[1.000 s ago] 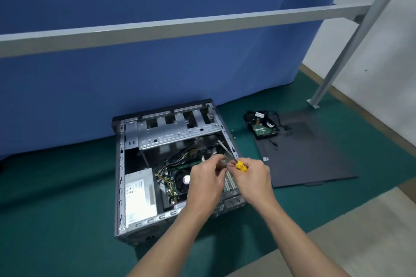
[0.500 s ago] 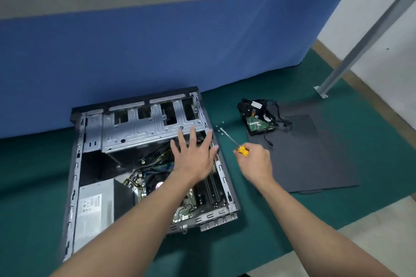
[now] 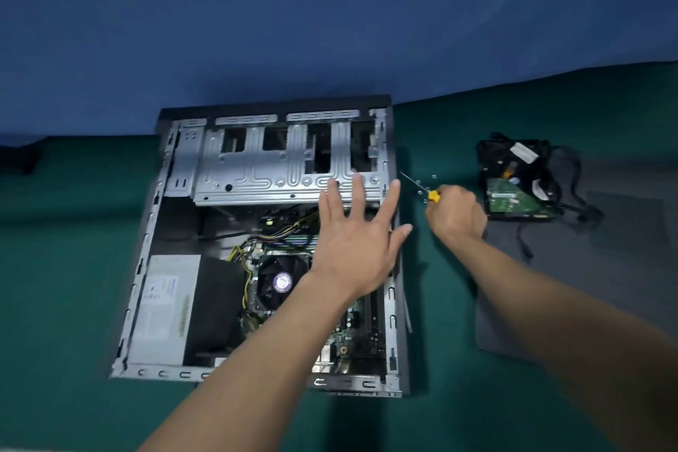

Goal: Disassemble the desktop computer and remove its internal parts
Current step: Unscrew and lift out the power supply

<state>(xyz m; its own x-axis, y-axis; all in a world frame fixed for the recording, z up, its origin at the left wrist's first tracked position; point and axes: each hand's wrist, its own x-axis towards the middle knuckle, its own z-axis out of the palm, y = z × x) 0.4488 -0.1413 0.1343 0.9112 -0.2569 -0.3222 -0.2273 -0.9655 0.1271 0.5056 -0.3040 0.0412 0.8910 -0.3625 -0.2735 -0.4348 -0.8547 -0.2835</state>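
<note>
The open computer case point(image 3: 154, 231) lies on its side on the green mat, showing a metal drive cage point(image 3: 271, 165), a grey power supply point(image 3: 165, 305), a CPU fan point(image 3: 279, 281) and coloured wires. My left hand point(image 3: 356, 238) hovers with spread fingers over the case's right part, near the drive cage. My right hand point(image 3: 456, 213) is just right of the case and grips a yellow-handled screwdriver point(image 3: 422, 187), its tip pointing up-left toward the case edge. Small loose screws point(image 3: 425, 182) lie on the mat by the tip.
A removed hard drive point(image 3: 513, 200) with black cables lies at the right on the dark side panel point(image 3: 605, 268). A blue curtain point(image 3: 330, 29) hangs behind the case. Green mat point(image 3: 73, 286) surrounds everything.
Both hands left the case interior: the left one opened and spread above it, the right one carried the screwdriver out to the mat on the right. The camera tilted down and closer.
</note>
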